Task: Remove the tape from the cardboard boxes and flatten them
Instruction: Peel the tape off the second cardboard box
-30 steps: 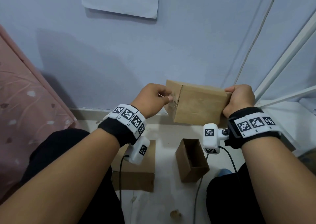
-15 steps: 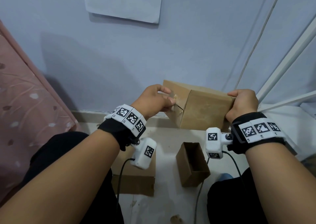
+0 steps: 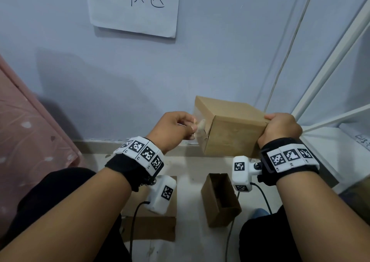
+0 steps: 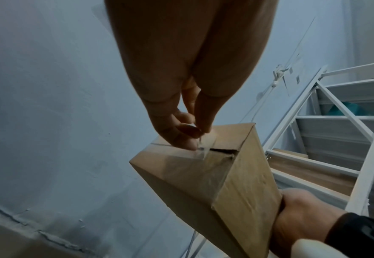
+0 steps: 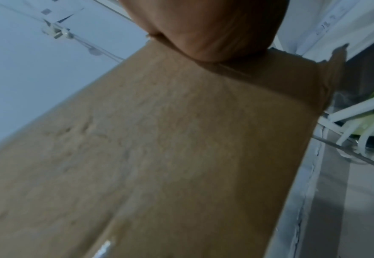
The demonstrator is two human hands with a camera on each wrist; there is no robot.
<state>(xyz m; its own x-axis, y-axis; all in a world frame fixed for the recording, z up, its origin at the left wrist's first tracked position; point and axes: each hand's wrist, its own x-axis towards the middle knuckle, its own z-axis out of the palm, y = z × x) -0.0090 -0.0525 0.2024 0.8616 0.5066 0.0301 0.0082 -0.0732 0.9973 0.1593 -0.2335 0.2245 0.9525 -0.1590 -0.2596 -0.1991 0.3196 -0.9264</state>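
Clear tape [image 4: 206, 145] is lifting off the end of the cardboard box [image 3: 232, 130], where half a second ago my left hand [image 3: 176, 128] was still picking at the seam. Now thumb and fingers pinch a raised strip, and the left wrist view shows a dark gap open between the end flaps. I judge the peel has started, so a steady pull should clear this seam, and flattening comes after.

My right hand [image 3: 281, 130] is clamped on the box's far end, holding it in the air in front of the wall [image 3: 220, 61]. The hands are apart, one at each end.

Below, on the pale floor [image 3: 190, 165], an opened box [image 3: 220, 199] lies on its side near a flattened piece of cardboard [image 3: 152, 229]. A handwritten paper sign [image 3: 134, 7] hangs on the wall, a white metal rack [image 3: 328, 67] stands to the right, and pink patterned fabric [image 3: 24, 133] hangs on the left.
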